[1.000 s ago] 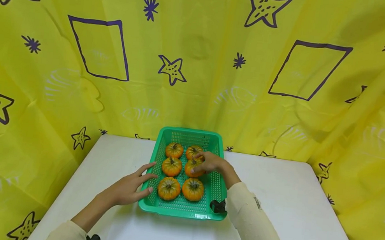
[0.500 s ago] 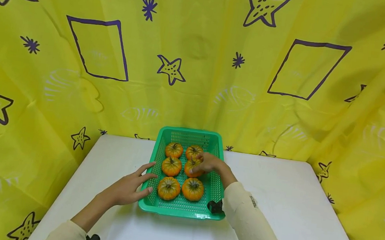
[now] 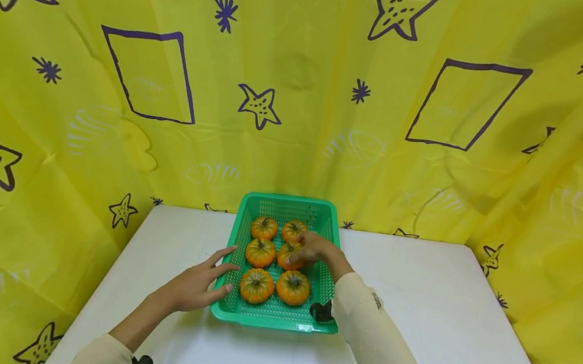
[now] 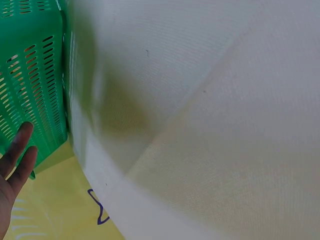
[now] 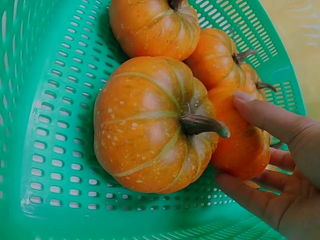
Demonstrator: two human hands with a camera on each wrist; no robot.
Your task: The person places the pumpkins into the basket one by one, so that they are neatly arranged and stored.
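Observation:
Several small orange pumpkins [image 3: 256, 286] sit in two columns inside a green plastic basket [image 3: 276, 323]. My right hand [image 3: 316, 249] reaches in from the right and grips the middle pumpkin [image 5: 240, 145] of the right column, thumb on one side and fingers on the other. In the right wrist view a larger-looking pumpkin [image 5: 150, 125] with a brown stem lies right beside the held one. At the basket's left side my left hand [image 3: 197, 285] has its fingers spread, with fingertips at the rim. The left wrist view shows those fingers [image 4: 22, 167] by the slotted wall.
The basket stands on a white-covered table [image 3: 406, 312], close to its back edge. A yellow curtain [image 3: 295, 147] with starfish drawings encloses the back and both sides. Black wrist-worn devices show near the right sleeve [image 3: 379, 333] and the left sleeve [image 3: 101, 356].
My right forearm and hand have shifted slightly left, and the gripped pumpkin has edged left with them. The left hand and the basket have stayed in place.

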